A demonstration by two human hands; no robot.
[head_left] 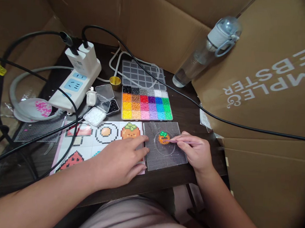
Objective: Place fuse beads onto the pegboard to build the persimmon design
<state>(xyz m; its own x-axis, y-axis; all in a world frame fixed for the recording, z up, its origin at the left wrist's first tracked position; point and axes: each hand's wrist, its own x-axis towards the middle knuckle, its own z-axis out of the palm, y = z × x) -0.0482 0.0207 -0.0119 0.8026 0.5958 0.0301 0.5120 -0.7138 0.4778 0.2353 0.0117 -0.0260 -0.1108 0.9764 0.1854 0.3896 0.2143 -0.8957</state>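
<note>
My right hand (pixel 199 154) pinches thin pink tweezers (pixel 188 142), whose tip reaches an orange fruit-shaped bead design (pixel 162 139) with green leaves on top. This design sits on a transparent pegboard (pixel 162 162), inside a faint round outline. With fingers stretched out, my left hand (pixel 121 158) lies over the printed pattern sheet (pixel 88 150), its fingertips at the pegboard's left edge. Pixel pictures on the sheet include a fried egg and an orange fruit with leaves, partly covered by my hand. Behind the pegboard stands an open bead box (pixel 148 105) sorted by colour.
Small boxes of white beads (pixel 94 116) and black beads (pixel 113 106) stand left of the bead box, near a gold cup (pixel 115 82). A power strip (pixel 72 88), black cables (pixel 145 67) and a water bottle (pixel 197 63) surround the work. Cardboard walls (pixel 268 110) enclose the table.
</note>
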